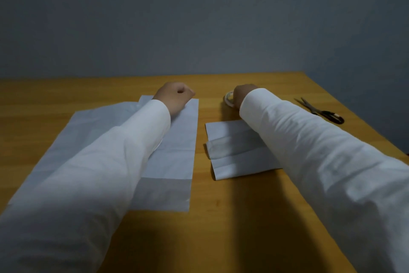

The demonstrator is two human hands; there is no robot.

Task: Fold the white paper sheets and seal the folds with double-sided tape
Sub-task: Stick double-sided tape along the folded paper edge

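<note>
Beside the scissors [321, 110]: right hand [240, 93] gripping light, rigid tape roll [229, 98]; left hand [177, 97] fisted, empty, on thin, crease-prone paper [174, 153].

1. Table [243, 217]: wood, honey-toned, smooth, faint satin sheen, fine grain lines.
2. Large sheet [177, 151]: thin white paper, matt, lightly creased, a duller band across the near end.
3. Folded sheet [234, 157]: same matt white paper, layered in flat strips.
4. Tape roll [229, 98]: pale, slightly glossy.
5. Scissors [321, 110]: grey metal blades, dark glossy plastic handles.
6. Sleeves [309, 151]: white woven cloth, matt, softly wrinkled.
7. Wall [199, 18]: grey, matt, even.
</note>
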